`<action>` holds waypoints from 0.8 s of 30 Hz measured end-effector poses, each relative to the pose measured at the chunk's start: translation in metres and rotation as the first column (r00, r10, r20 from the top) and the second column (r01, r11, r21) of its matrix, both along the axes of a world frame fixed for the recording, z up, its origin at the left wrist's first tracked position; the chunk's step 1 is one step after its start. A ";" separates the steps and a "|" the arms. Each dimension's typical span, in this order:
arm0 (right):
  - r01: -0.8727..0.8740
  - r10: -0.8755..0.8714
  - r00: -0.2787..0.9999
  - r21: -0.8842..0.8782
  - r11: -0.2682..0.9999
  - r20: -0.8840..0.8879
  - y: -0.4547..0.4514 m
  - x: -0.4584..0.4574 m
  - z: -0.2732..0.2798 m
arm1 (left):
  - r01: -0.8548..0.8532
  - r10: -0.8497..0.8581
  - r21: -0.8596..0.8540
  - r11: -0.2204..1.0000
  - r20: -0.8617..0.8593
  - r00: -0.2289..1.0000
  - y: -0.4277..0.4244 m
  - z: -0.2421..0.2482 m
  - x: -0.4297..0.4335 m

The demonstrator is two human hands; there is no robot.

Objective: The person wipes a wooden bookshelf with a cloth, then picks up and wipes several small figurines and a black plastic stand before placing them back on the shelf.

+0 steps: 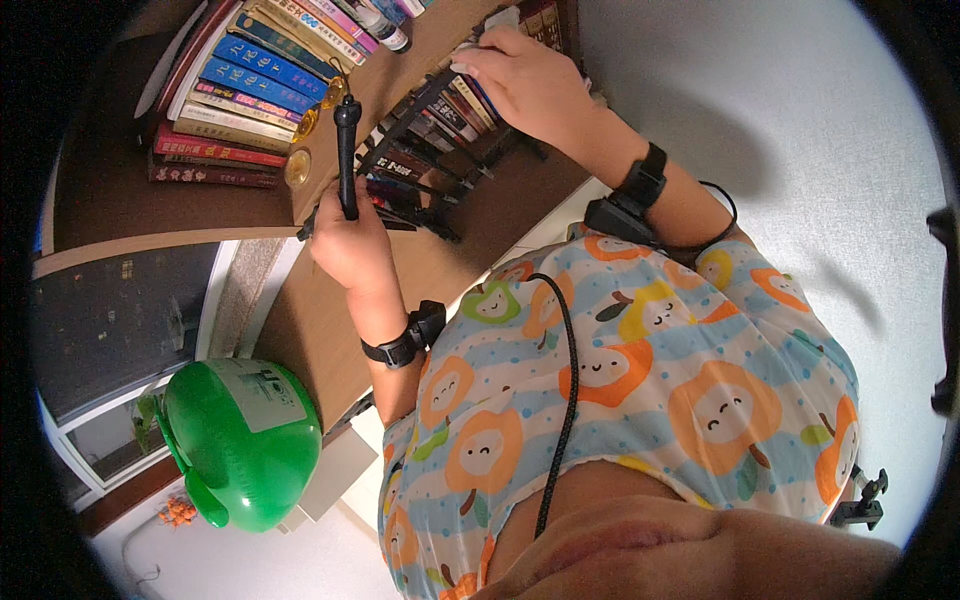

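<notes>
My left hand point(349, 240) is closed around the lower part of a slim black rod point(346, 150) with a rounded knob at its top. Whether the rod belongs to the rack behind it, I cannot tell. My right hand point(536, 86) pinches a crumpled white cloth or tissue point(501, 21) against the far end of a black slatted rack point(409, 120). Books point(450, 116) stand in that rack, some seen between its bars. Part of the rack's far end lies hidden behind my right hand. Both wrists wear black straps with small devices.
Shelved books point(255, 71) fill the upper left, with a small bottle point(390, 34) and round amber-coloured pieces point(306, 124) along the shelf edge. A green glossy object point(244, 442) with a label stands on the left near a window point(127, 322). A pale wall point(825, 187) bounds the right.
</notes>
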State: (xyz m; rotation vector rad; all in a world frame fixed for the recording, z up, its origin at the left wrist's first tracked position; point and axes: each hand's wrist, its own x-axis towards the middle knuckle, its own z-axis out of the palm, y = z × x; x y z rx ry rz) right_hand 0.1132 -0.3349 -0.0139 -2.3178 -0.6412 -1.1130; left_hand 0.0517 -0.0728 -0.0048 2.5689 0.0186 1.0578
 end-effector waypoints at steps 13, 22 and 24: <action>-0.091 0.554 0.790 0.843 0.530 -0.263 -0.006 0.029 -0.061 | 0.031 -0.032 -0.026 0.999 -0.030 0.999 -0.001 0.004 0.000; -0.031 0.222 0.927 0.528 0.849 -0.303 0.010 0.049 -0.079 | -0.025 0.026 0.019 1.000 -0.046 0.999 -0.002 0.004 0.000; -0.017 0.153 0.946 0.428 0.904 -0.287 0.008 0.049 -0.097 | -0.041 0.041 0.013 0.999 -0.067 0.997 -0.002 0.004 0.000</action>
